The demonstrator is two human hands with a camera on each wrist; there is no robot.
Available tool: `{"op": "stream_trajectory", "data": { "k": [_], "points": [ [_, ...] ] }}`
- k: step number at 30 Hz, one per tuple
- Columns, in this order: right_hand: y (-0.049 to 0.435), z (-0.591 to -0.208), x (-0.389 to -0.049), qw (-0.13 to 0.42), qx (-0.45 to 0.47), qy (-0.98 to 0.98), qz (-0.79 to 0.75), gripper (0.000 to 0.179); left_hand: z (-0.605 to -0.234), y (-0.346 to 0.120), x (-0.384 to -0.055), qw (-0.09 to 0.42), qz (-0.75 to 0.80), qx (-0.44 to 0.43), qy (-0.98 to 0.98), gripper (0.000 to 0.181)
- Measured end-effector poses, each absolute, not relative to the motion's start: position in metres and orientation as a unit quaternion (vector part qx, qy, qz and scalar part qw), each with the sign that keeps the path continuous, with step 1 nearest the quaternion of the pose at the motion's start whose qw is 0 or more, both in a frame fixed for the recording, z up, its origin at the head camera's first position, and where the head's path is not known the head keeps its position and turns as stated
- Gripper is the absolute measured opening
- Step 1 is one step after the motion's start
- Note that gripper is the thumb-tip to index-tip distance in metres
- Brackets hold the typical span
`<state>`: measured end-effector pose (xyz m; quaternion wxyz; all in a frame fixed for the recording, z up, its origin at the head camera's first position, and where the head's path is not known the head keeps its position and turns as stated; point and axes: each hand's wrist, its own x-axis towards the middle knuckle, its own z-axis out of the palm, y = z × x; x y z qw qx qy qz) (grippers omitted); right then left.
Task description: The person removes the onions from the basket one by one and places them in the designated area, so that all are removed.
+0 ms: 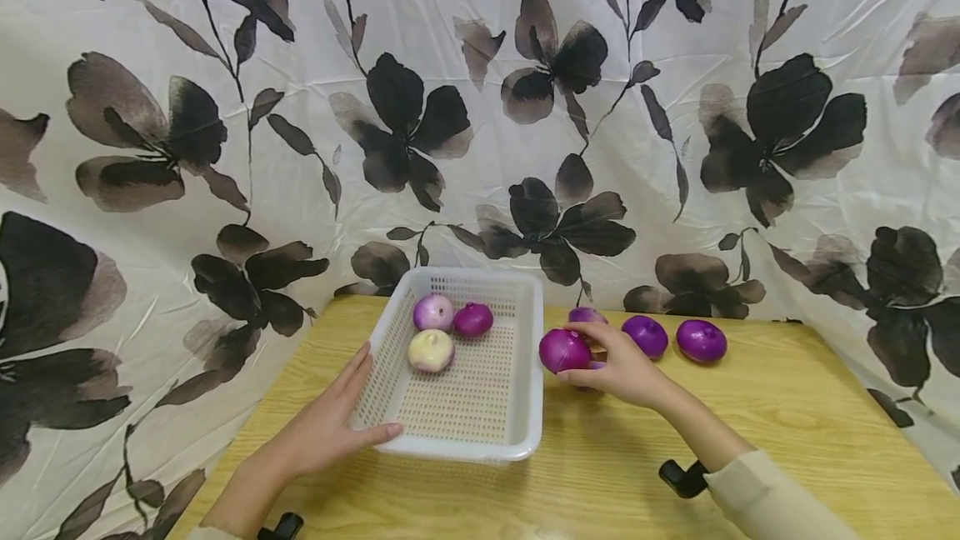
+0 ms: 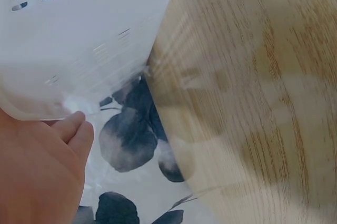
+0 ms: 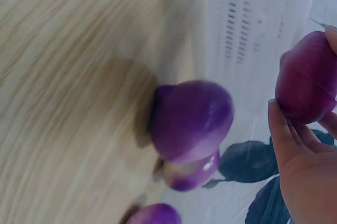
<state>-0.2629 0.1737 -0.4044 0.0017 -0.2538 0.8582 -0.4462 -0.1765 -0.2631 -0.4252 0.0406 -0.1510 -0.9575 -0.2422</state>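
White basket (image 1: pixel 457 411): three onions (image 1: pixel 432 352) inside, toward the far left. Left hand (image 1: pixel 326 423) — spread, unclenched — touches its rim. Right hand (image 1: pixel 626 367) grasps a purple onion (image 1: pixel 562 351) just right of it. Further onions (image 1: pixel 701 342) rest on the wooden table (image 1: pixel 757 407); flowered cloth (image 1: pixel 487 148) behind.

Head view: the right hand (image 1: pixel 618 367) partly hides the onion (image 1: pixel 583 316) behind it; the lower edge crops the right sleeve (image 1: pixel 776 494). Left wrist view: the frame truncates the white basket (image 2: pixel 68 39) and left hand (image 2: pixel 42 168). Right wrist view: the right edge crops the held onion (image 3: pixel 305 81); a blurred purple onion (image 3: pixel 192 121) partly covers another.
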Motion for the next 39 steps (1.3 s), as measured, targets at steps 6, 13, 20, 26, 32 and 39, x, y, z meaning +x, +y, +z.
{"op": "stream_trajectory", "data": {
  "k": [6, 13, 20, 26, 32, 39],
  "points": [
    [0.188, -0.410, -0.263, -0.002, -0.262, 0.860, -0.438, 0.072, -0.425, -0.264, -0.175, 0.039, -0.240, -0.151, -0.958, 0.119],
    [0.205, -0.412, -0.264, -0.025, -0.258, 0.877, -0.406, 0.071, -0.428, -0.266, -0.177, 0.042, -0.243, -0.147, -0.958, 0.121],
    [0.230, -0.416, -0.260, -0.030, -0.234, 0.884, -0.404, 0.074, -0.431, -0.267, -0.179, 0.038, -0.247, -0.143, -0.958, 0.122],
    [0.250, -0.420, -0.259, -0.056, -0.215, 0.896, -0.384, 0.069, -0.429, -0.267, -0.179, 0.042, -0.245, -0.146, -0.957, 0.121],
    [0.268, -0.427, -0.260, -0.065, -0.199, 0.908, -0.364, 0.074, -0.428, -0.266, -0.180, 0.043, -0.243, -0.149, -0.958, 0.120],
    [0.284, -0.442, -0.264, -0.064, -0.190, 0.921, -0.335, 0.074, -0.429, -0.267, -0.180, 0.041, -0.242, -0.151, -0.958, 0.120]
  ]
}}
